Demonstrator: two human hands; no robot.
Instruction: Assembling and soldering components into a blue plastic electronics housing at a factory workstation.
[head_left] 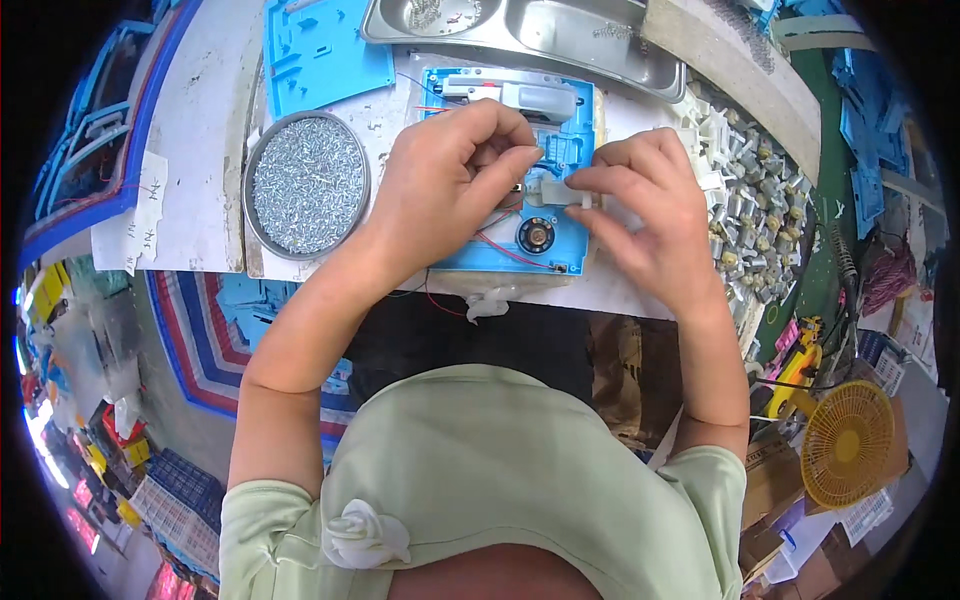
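Observation:
A blue plastic housing (555,255) lies on the bench in front of me, with a grey-and-white mechanism (545,100) along its far side. Near its front edge is a round black speaker (536,235), with thin red wires running beside it. Over the middle of the housing, my right hand (655,205) pinches a small white plastic part (560,193) between thumb and fingers. Just left of that part, my left hand (450,180) is closed, thumb against curled fingers. Whatever is in the left fingertips is too hidden to make out.
A round metal dish (248,190) full of small screws stands to the left. Another blue panel (330,55) lies behind it. A steel tray (500,38) sits at the back. Many small motors (760,210) are heaped at right, by a slanted board (740,70).

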